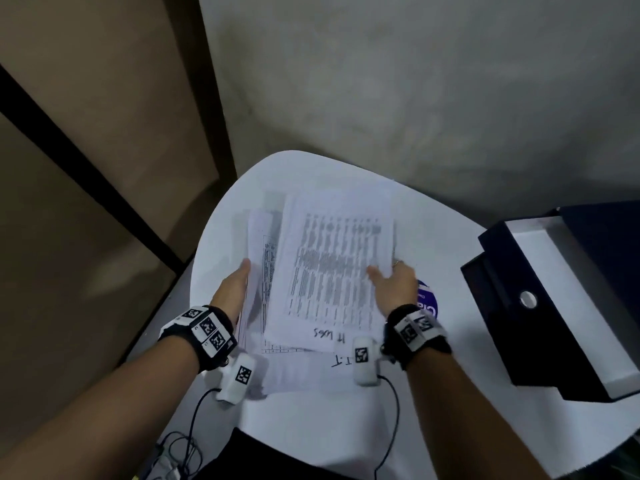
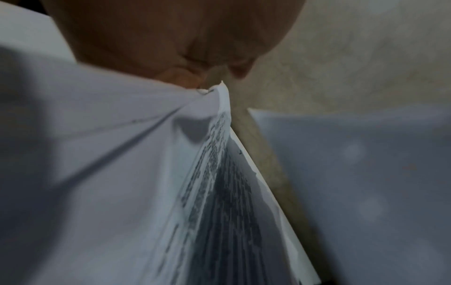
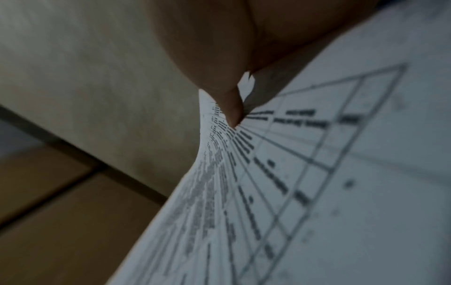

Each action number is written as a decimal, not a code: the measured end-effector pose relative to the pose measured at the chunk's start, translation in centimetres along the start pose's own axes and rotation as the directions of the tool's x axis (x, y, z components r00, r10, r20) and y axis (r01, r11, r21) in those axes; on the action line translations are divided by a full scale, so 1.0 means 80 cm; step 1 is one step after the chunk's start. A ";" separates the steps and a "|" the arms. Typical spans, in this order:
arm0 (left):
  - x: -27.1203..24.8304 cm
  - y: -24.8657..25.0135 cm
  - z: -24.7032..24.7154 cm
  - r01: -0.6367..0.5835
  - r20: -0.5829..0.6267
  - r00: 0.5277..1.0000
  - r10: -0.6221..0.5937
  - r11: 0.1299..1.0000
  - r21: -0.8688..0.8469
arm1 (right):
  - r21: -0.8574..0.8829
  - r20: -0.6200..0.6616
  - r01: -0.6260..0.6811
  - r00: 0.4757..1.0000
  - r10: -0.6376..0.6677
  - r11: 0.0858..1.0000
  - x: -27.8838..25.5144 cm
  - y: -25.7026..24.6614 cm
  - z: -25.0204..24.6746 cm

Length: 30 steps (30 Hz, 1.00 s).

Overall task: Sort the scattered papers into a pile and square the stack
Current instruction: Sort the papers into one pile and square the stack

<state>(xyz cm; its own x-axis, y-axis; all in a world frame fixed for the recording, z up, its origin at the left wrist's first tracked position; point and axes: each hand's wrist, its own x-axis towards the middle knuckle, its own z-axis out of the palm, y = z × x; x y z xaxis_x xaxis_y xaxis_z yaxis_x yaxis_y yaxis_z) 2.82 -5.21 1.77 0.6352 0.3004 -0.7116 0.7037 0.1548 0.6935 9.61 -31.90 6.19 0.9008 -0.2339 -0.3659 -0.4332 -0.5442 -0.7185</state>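
A loose stack of printed white papers (image 1: 332, 268) is held above the white table (image 1: 433, 393), its sheets offset from one another. My left hand (image 1: 235, 289) grips the stack's left edge, thumb on top. My right hand (image 1: 394, 282) pinches the right edge, thumb on the top sheet's printed table. In the left wrist view the papers (image 2: 146, 173) fan out below my curled fingers (image 2: 185, 75). In the right wrist view my thumb (image 3: 231, 108) presses on the gridded sheet (image 3: 292, 173). More sheets (image 1: 311, 372) lie under the stack near my wrists; how many is hidden.
A black box with a white lining (image 1: 554, 299) sits at the table's right side. A blue round sticker (image 1: 429, 303) shows beside my right wrist. The table's left edge drops to a grey floor (image 1: 381, 98). Cables (image 1: 194, 427) hang from the wrist cameras.
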 end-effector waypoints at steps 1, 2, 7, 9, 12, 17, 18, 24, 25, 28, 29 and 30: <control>0.005 0.000 0.001 0.064 0.002 0.998 -0.064 0.995 -0.080 | -0.076 0.042 -0.024 0.999 0.027 0.997 -0.005 0.009 0.021; 0.005 0.004 0.004 0.097 0.000 0.995 -0.097 0.989 -0.116 | -0.153 0.101 -0.010 0.995 0.025 0.988 -0.010 0.018 0.039; 0.008 0.001 0.015 -0.076 -0.024 0.995 0.101 0.866 0.494 | -0.230 0.083 0.044 0.996 -0.026 0.972 -0.011 0.047 0.082; 0.011 -0.006 0.012 -0.140 -0.020 0.984 0.174 0.847 0.513 | -0.231 -0.098 -0.068 0.994 0.047 0.971 0.001 0.055 0.071; 0.013 -0.011 0.001 -0.179 -0.064 0.968 0.243 0.844 0.505 | -0.284 -0.093 -0.182 0.982 0.162 0.941 0.012 0.057 0.061; 0.016 -0.017 -0.008 -0.187 -0.057 0.968 0.245 0.853 0.487 | -0.197 -0.110 -0.343 0.938 0.327 0.918 0.021 0.051 0.067; 0.016 -0.018 -0.008 -0.188 -0.056 0.968 0.245 0.855 0.483 | -0.193 -0.111 -0.346 0.937 0.330 0.918 0.023 0.052 0.069; 0.011 -0.016 -0.008 -0.230 -0.034 0.960 0.277 0.855 0.465 | -0.182 -0.201 -0.156 0.972 0.119 0.971 0.026 0.054 0.076; 0.011 -0.016 -0.008 -0.232 -0.031 0.960 0.277 0.855 0.464 | -0.133 -0.173 -0.172 0.974 0.148 0.976 0.025 0.050 0.077; 0.008 -0.014 -0.011 -0.229 -0.033 0.960 0.279 0.845 0.483 | 0.003 -0.089 -0.317 0.945 0.316 0.949 0.026 0.043 0.077; 0.009 -0.014 -0.012 -0.226 -0.034 0.960 0.278 0.842 0.490 | 0.045 -0.071 -0.340 0.937 0.343 0.939 0.027 0.041 0.074; 0.007 -0.013 -0.013 -0.229 -0.032 0.959 0.281 0.838 0.496 | 0.085 -0.053 -0.352 0.933 0.357 0.932 0.027 0.041 0.071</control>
<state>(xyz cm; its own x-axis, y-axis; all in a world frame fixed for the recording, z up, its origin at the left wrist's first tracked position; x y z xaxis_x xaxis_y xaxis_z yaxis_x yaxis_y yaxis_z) 2.10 -4.18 0.72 0.7967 0.3619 -0.4841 0.6022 -0.4058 0.6876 9.96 -29.62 -0.29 0.6874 -0.4553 -0.5658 -0.7232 -0.3569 -0.5913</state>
